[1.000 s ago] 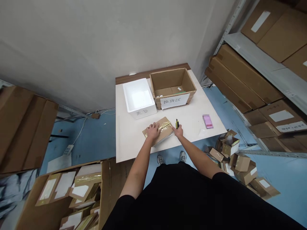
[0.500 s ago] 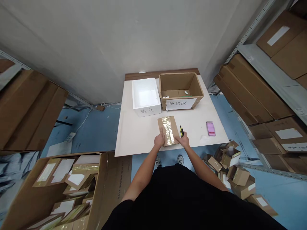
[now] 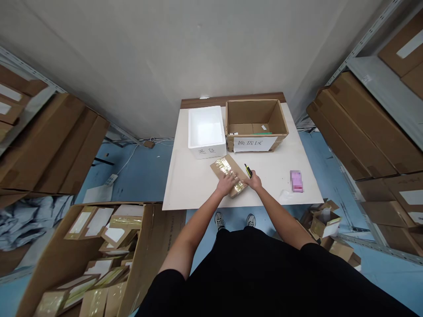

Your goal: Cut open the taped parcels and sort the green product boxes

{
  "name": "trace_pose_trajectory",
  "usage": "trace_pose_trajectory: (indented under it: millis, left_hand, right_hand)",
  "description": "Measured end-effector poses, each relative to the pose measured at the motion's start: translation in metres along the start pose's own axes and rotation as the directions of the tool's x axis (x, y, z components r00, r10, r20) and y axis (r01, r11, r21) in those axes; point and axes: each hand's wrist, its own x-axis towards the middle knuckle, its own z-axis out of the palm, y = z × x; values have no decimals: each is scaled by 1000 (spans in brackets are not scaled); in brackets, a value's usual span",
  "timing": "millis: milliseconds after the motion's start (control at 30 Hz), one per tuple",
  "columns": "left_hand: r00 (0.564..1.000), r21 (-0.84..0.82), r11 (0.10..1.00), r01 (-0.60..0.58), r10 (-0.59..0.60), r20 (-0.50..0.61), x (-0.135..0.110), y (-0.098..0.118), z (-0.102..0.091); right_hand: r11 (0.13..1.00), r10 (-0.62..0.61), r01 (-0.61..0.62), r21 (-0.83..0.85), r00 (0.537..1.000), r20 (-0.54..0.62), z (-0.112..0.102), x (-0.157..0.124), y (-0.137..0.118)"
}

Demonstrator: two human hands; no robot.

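A flat brown cardboard parcel (image 3: 235, 164) with shiny clear tape along its middle lies at a slant near the table's front edge. My left hand (image 3: 227, 183) rests on top of it, fingers spread over the tape. In my right hand (image 3: 254, 181) is a yellow-and-black utility knife (image 3: 247, 170), pointing up and away from me; whether its blade is out is too small to tell. That hand's fingertips touch the parcel's right edge.
Behind the parcel stand a white foam box (image 3: 207, 152) and an open cardboard box (image 3: 280, 140) with a handwritten label. A blurred pink item (image 3: 296, 181) lies on the right of the table (image 3: 194, 185). A large carton (image 3: 49, 259) of parcels stands at left; opened boxes (image 3: 325, 222) litter the floor at right.
The parcel has turned counterclockwise, its far end now pointing left. My left hand has shifted from its left edge onto its top. The knife stays in my right hand. The view has shifted left.
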Motion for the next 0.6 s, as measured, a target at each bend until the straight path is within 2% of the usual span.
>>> trace_pose_trajectory:
  millis: [67, 133, 200, 300, 400, 500, 533, 600]
  left_hand:
    - [986, -10, 992, -128, 128, 103, 9, -5, -4]
    - [981, -9, 991, -134, 134, 143, 13, -7, -5]
    - [988, 13, 995, -104, 101, 120, 11, -1, -3]
    - [999, 14, 999, 40, -40, 23, 5, 25, 6]
    - [967, -52, 970, 238, -241, -84, 4, 58, 18]
    - [936, -109, 942, 319, -331, -119, 3, 74, 27]
    - [936, -118, 941, 318, -332, -115, 2, 74, 28]
    - [943, -123, 944, 306, -318, -95, -2, 70, 29]
  right_hand:
    - [1000, -21, 21, -7, 1000, 16, -2, 3, 3]
    - [999, -40, 40, -25, 999, 30, -5, 9, 2]
    - [997, -57, 59, -48, 998, 38, -8, 19, -6]
    - [989, -103, 105, -104, 994, 27, -13, 37, -28]
    - [983, -133, 130, -126, 991, -17, -18, 47, -44]
    - [998, -46, 49, 31, 995, -87, -29, 39, -32]
    - [992, -6, 16, 123, 997, -79, -32, 32, -22]
    - [949, 26, -34, 313, 999, 31, -37, 12, 2]
